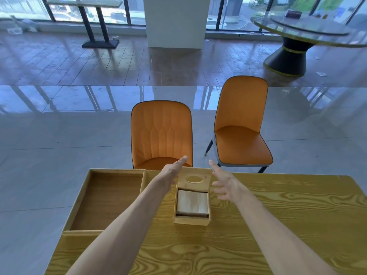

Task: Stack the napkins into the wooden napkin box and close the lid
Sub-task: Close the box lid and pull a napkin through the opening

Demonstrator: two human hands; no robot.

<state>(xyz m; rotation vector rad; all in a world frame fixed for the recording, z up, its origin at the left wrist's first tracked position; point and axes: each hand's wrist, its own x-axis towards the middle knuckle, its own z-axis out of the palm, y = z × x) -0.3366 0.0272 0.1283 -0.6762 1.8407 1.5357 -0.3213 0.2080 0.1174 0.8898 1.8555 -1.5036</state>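
Note:
A small wooden napkin box [191, 220] stands on the yellow wood-grain table [258, 225]. A stack of white napkins [192, 204] lies inside it. Its lid [195, 178], with an oval hole, stands tilted up at the far side. My left hand [173, 168] reaches past the lid's left edge with flat fingers. Just to the right of the lid is my right hand [225, 182], fingers spread. Neither hand holds anything.
A large shallow wooden tray [87, 197] lies on the table's left part, overhanging the left edge. Two orange chairs [160, 133] [241, 124] stand just beyond the table's far edge. A round dark table [297, 36] and a white pillar [175, 20] are far off.

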